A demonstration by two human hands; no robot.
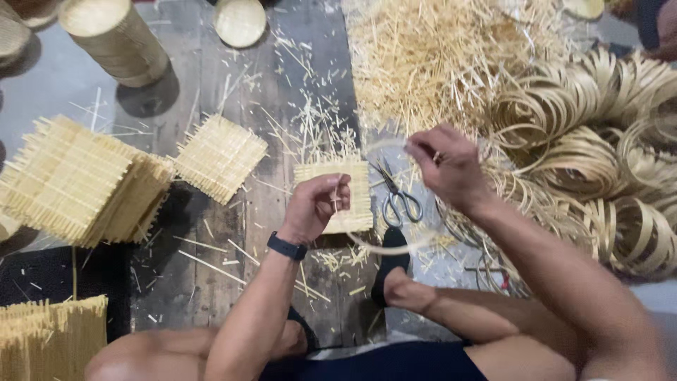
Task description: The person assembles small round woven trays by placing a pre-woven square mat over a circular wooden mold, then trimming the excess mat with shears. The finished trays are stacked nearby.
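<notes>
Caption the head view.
Left hand and right hand bend a thin pale bamboo hoop over a woven bamboo-slat mat.

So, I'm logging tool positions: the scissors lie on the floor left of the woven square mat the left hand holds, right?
Not quite. In the head view the scissors lie right of the woven square mat held by the left hand, not left.

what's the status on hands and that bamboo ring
Left hand and right hand both pinch the thin bamboo ring. Woven mat behind it. Scissors nearby.

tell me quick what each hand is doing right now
Left hand: closed on a square woven mat.
Right hand: closed, pinching a thin bamboo strip ring.
</notes>
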